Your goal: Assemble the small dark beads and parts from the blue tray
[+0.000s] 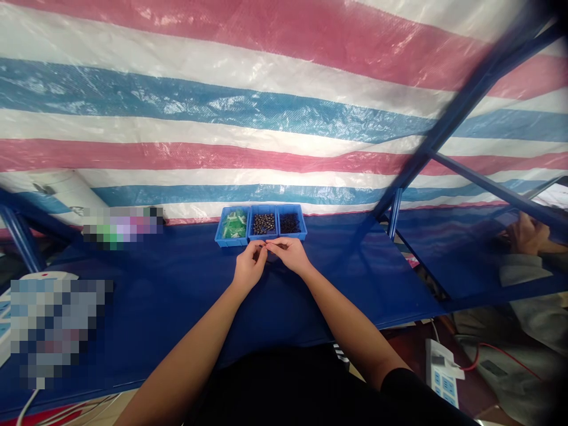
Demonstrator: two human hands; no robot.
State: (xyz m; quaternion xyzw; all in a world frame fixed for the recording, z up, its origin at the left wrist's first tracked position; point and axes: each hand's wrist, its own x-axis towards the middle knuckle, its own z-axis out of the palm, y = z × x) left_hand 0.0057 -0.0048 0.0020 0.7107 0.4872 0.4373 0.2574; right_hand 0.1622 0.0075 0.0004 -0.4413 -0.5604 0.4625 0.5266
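Observation:
My left hand [251,264] and my right hand [289,253] meet fingertip to fingertip above the blue table, just in front of the bins. Both are closed in a pinch; whatever sits between the fingers is too small to make out. Behind them stand three blue plastic bins side by side. Green and clear pieces fill the left bin [231,242]. Small round metallic parts lie in the middle bin [262,237]. Dark thin pieces, perhaps screws, are in the right bin [303,226].
Blue frame bars [432,142] rise at the right, with a striped tarp [266,136] behind. At left lie a power strip [48,276] and blurred-out items. Another person's hands [528,234] show at far right. A second power strip [441,373] is below the table edge.

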